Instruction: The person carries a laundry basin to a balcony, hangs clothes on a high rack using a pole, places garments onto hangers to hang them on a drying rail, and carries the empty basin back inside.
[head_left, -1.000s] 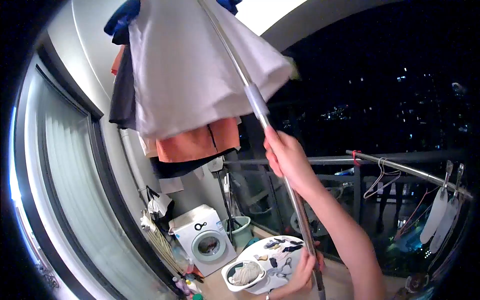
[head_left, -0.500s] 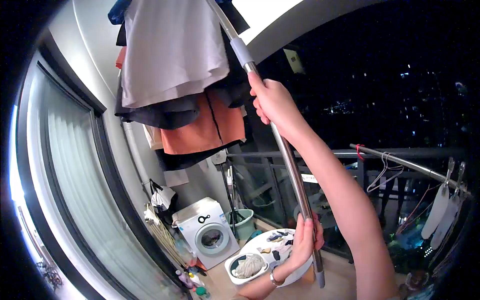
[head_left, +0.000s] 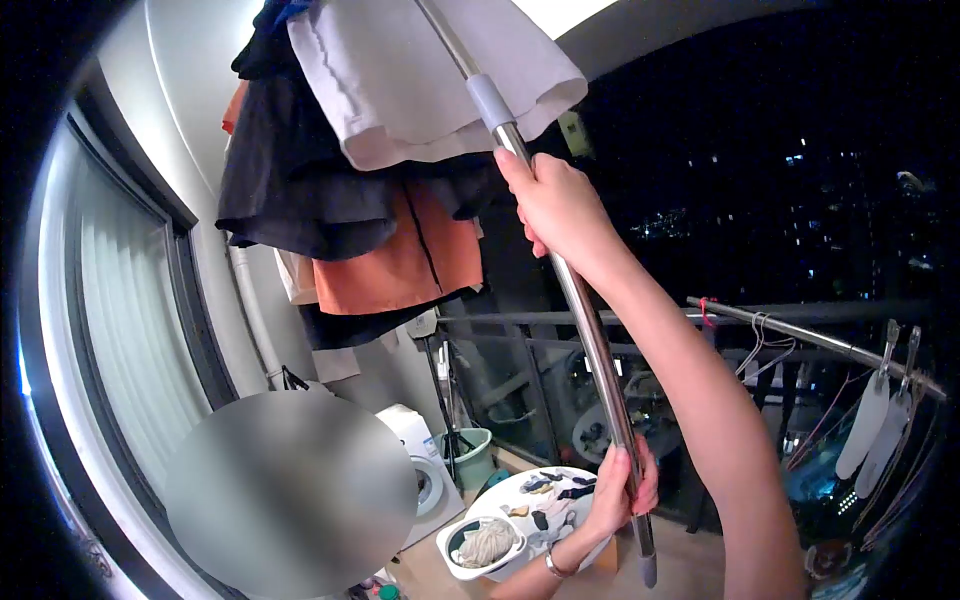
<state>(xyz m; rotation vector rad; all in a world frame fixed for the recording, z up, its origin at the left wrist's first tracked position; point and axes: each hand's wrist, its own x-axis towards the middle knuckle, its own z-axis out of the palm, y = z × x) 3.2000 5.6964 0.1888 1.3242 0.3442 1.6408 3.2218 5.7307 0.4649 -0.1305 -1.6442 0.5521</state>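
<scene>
A long metal telescopic pole [head_left: 593, 335] slants up across the middle, with a grey collar [head_left: 488, 102] on its upper part. My right hand [head_left: 562, 200] is closed around it just below that collar. Lower down, near the pole's bottom end, my left hand [head_left: 625, 488] is wrapped around it too; a bracelet sits on that wrist. At the top, the pole runs up in front of a white garment [head_left: 420, 90]; its upper end is out of view. Dark grey garments [head_left: 300, 190] and an orange one [head_left: 395, 260] hang behind the white cloth.
A white washing machine [head_left: 412, 440], a green bucket [head_left: 475, 460], a round white table [head_left: 570, 480] with small clothes, and a white basin [head_left: 450, 548] stand below. At right, a rail [head_left: 810, 338] holds hangers. A blurred patch covers the lower left. Glass doors [head_left: 130, 300] line the left.
The white garment has swung to the right and up, showing more of the dark garments. Both hands keep their hold on the pole. A blurred patch has appeared at lower left.
</scene>
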